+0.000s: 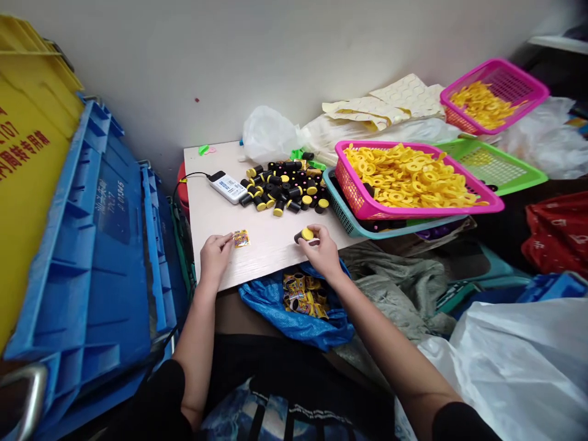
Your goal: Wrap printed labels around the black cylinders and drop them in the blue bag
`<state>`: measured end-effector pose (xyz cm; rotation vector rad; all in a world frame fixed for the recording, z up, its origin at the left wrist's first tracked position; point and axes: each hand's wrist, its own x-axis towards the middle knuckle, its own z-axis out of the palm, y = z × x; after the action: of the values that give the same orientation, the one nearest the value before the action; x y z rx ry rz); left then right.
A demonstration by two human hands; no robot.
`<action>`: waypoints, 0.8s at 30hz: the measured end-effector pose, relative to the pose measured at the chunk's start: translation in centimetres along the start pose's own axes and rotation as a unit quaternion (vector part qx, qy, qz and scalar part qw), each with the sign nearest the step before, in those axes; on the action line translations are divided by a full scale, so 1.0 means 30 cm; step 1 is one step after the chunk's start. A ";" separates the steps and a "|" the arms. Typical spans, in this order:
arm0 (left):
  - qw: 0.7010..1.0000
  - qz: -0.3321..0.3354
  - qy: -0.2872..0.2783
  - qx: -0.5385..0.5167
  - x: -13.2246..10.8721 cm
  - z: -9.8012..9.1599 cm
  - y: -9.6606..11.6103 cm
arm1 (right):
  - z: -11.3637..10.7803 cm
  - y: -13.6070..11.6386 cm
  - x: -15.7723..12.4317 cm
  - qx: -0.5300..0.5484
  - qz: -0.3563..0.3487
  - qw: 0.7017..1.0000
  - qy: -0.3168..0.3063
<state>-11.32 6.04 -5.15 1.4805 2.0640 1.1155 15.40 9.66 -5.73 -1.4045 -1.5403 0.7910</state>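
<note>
1. Right hand [319, 248]: closed in a narrow grip at the near edge of the worktop [261, 260], holding a black cylinder with a yellow end [305, 235] between thumb and fingers, yellow end upward and tilted.

2. Left hand [214, 256]: fingers drawn into a narrow pinch, with a small printed packet [241, 239] lying just beside the fingertips on the worktop. Whether the packet is gripped or only touched cannot be determined from this position.

3. Ahead of the hands, between them and the wall: a loose pile of similar black cylinders [282, 190] covers part of the worktop, many showing yellow ends. A white power bank [225, 187] with a black cable lies to the left of the pile, ahead of the left hand.

4. Ahead and to the right of the right hand: a pink plastic basket [413, 214], heaped with flat yellow rings [404, 174], sits on a teal tray [353, 226]. Further off are a second pink basket [493, 61], also holding yellow rings, and a green tray [500, 171].

5. Below and between the hands: a blue plastic bag [266, 303] holds a small heap of printed packets [303, 294], similar to the one on the worktop.

6. Progress as observed: the packets in the bag form a small heap, while the cylinders on the worktop and the rings in the baskets remain in much larger quantity. Most of the stock therefore appears unprocessed.
</note>
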 end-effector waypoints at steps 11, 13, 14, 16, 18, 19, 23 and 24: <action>0.923 -0.080 -0.086 -0.365 -0.202 -0.009 0.280 | -0.058 -0.270 -0.129 0.478 0.184 0.840 -0.179; 0.927 -0.064 -0.074 -0.363 -0.229 -0.006 0.306 | -0.071 -0.297 -0.140 0.475 0.179 0.846 -0.162; 0.926 -0.059 -0.072 -0.366 -0.237 -0.005 0.314 | -0.077 -0.303 -0.145 0.473 0.173 0.850 -0.155; 0.924 -0.056 -0.069 -0.371 -0.247 -0.001 0.321 | -0.087 -0.303 -0.154 0.466 0.160 0.857 -0.150; 0.922 -0.060 -0.066 -0.376 -0.250 0.004 0.322 | -0.097 -0.296 -0.161 0.453 0.147 0.866 -0.154; 0.921 -0.062 -0.064 -0.379 -0.250 0.007 0.322 | -0.102 -0.292 -0.164 0.447 0.141 0.870 -0.153; 0.917 -0.074 -0.066 -0.386 -0.251 0.013 0.318 | -0.119 -0.280 -0.168 0.437 0.121 0.879 -0.146; 0.918 -0.071 -0.071 -0.385 -0.251 0.013 0.316 | -0.122 -0.277 -0.168 0.434 0.116 0.881 -0.150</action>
<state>-2.25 0.61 0.81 0.9580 1.3436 1.4688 15.08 3.03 2.25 -0.7992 -0.9865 1.6565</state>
